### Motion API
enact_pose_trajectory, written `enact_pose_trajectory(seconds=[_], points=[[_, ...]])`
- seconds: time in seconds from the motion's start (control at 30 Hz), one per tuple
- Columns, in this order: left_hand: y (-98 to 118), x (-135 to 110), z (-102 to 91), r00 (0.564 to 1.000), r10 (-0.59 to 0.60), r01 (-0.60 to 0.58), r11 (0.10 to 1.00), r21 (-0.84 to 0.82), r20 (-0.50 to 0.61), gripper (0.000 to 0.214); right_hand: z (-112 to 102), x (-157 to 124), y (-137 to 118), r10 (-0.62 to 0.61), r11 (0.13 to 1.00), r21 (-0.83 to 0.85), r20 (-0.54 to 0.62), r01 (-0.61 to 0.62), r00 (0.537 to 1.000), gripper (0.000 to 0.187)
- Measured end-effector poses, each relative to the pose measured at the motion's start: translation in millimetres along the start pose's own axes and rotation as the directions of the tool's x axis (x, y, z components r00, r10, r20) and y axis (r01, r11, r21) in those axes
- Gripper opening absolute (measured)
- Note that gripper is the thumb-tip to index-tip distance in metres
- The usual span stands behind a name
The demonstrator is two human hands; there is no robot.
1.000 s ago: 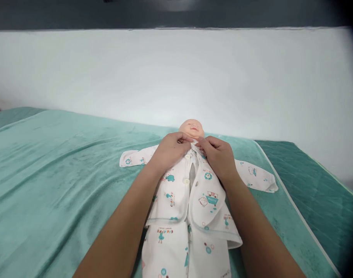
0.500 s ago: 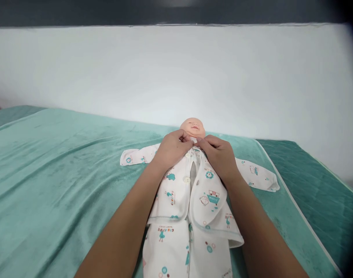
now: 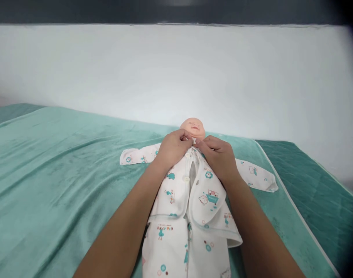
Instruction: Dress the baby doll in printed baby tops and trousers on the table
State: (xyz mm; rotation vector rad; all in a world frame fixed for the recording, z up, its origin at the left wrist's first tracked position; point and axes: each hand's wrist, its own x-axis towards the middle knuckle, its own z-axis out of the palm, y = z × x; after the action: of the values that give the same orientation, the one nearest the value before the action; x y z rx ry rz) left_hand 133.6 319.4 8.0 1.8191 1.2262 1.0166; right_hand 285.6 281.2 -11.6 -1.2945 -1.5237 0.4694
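A baby doll [image 3: 193, 126] lies on its back, dressed in a white printed jacket [image 3: 170, 193] and matching trousers [image 3: 166, 247]. Just below its chin, my left hand [image 3: 176, 146] pinches the collar edge of the jacket. Opposite it, my right hand [image 3: 218, 152] pinches the other collar edge, the fingertips of both hands nearly touching. Whether a button is between the fingers is hidden. Lower down, the jacket front hangs apart, with a pale button [image 3: 187, 178] on the left panel and a buttonhole on the right panel. Both sleeves lie spread out sideways.
A light green blanket [image 3: 78, 185] with soft creases lies under the doll. Darker green quilted cloth [image 3: 306, 181] shows beyond its white-edged right side. A white wall [image 3: 135, 73] with a dark band on top rises behind the doll's head.
Both hands stay at the collar, with only slight finger movement. The view has shifted a little; the doll and its clothes lie as before.
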Motion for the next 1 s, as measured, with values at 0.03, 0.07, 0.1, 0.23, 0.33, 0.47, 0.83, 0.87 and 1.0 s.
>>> enact_pose_trajectory(seconds=[0.03,0.07,0.1,0.23,0.33,0.47,0.83,0.87,1.0], points=[[-0.5,0.6,-0.2,1.0,0.002,-0.002,1.0,0.005,0.0,0.014,-0.1,-1.9,-0.9,-0.002,1.0,-0.021,-0.002,0.002,1.0,0.044],[-1.2,1.2,-0.5,1.0,0.007,-0.007,1.0,0.007,0.001,0.014,-0.3,-4.4,-2.1,0.001,0.999,-0.044,-0.003,-0.001,1.0,0.045],[-1.9,1.7,-0.9,1.0,0.014,-0.014,1.0,0.006,0.0,0.015,-0.5,-7.4,-3.6,0.008,0.997,-0.072,-0.001,-0.008,1.0,0.046],[-5.1,2.7,-2.7,0.998,0.061,-0.06,0.998,-0.031,0.005,0.019,-1.2,-20.6,-9.9,0.019,0.979,-0.202,-0.009,-0.02,1.0,0.038],[-7.0,2.6,-3.2,0.995,0.099,-0.098,0.994,-0.041,0.021,0.023,-1.8,-26.0,-10.8,0.026,0.971,-0.237,0.033,-0.017,0.999,0.035],[-6.3,-2.2,-3.8,0.991,0.134,-0.134,0.991,0.016,0.016,0.027,-3.6,-29.5,-7.3,0.078,0.961,-0.275,0.122,-0.042,0.989,0.044],[-8.1,-70.0,-3.9,0.939,0.282,-0.277,0.959,0.053,-0.196,0.019,-5.7,-101.7,-26.2,0.019,0.988,-0.156,0.056,-0.01,0.998,0.048],[-9.6,-70.0,-4.1,0.94,0.286,-0.286,0.958,0.028,-0.185,0.017,-4.8,-103.1,-28.8,-0.007,0.984,-0.179,0.01,0.008,1.0,0.043],[-11.7,-63.0,-5.0,0.948,0.291,-0.294,0.956,-0.001,-0.13,0.008,-1.9,-88.4,-37.6,-0.064,0.953,-0.299,-0.056,0.045,0.996,0.025]])
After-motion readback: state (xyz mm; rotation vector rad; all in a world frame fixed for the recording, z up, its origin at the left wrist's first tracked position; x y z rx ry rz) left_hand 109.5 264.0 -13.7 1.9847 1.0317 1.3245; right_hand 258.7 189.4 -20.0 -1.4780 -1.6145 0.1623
